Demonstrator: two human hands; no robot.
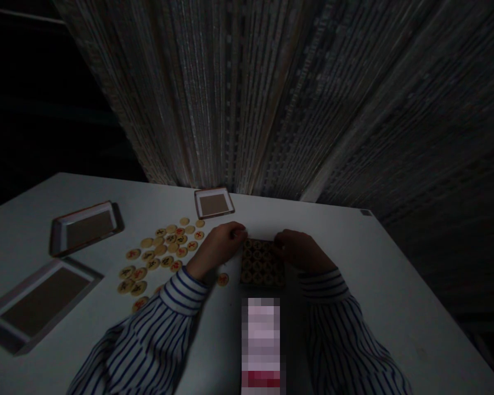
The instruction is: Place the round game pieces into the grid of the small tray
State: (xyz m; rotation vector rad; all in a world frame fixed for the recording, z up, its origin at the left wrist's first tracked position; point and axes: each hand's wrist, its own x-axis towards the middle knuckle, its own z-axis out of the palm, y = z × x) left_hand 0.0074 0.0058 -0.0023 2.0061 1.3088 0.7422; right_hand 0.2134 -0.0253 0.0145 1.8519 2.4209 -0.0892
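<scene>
A small dark box [262, 264] filled with round game discs lies on the white table [395, 285] between my hands. My left hand [218, 246] rests at the box's upper left corner, its fingers curled and pinched there. My right hand [298, 249] is closed over the box's upper right corner. What the fingertips hold is hidden in the dim light. Several loose tan discs [162, 255] with red or dark marks lie scattered left of my left hand. One single disc [223, 279] sits by my left wrist.
Three shallow box halves lie on the table: a small one [213, 203] at the far edge, one [86, 226] to the left, and a larger one [41, 300] near the left front. A beaded curtain [271, 99] hangs behind the table. A blurred patch [260, 345] sits at the near edge.
</scene>
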